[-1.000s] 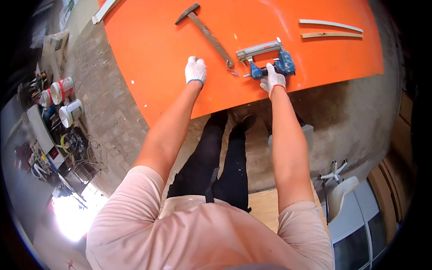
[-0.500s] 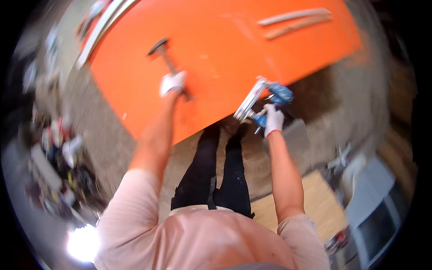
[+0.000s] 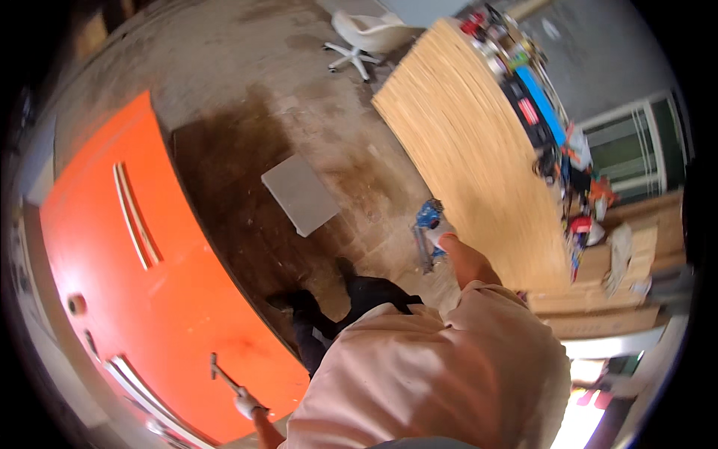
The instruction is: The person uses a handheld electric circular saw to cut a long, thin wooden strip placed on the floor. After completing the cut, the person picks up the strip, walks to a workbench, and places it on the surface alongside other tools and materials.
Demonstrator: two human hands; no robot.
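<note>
My left hand [image 3: 247, 404], in a pale glove, grips the handle of a hammer [image 3: 224, 378] over the near end of a large orange board [image 3: 176, 318]. The hammer head points away from me. In my right hand [image 3: 440, 232], also gloved, is a blue and silver nail gun [image 3: 428, 217], hanging beside the edge of a light plywood stack [image 3: 479, 165]. My fingers on the nail gun are partly hidden and blurred.
Thin wood strips [image 3: 133, 217] and a tape roll [image 3: 76, 304] lie on the orange board. A grey stool [image 3: 301, 196] stands on the floor between board and plywood. Beyond are a white swivel chair [image 3: 370, 34] and a blue case [image 3: 540, 105] among mixed tools.
My view has swung right, so the orange board now lies to my left and the plywood stack shows on the right. Both hands keep their tools.
</note>
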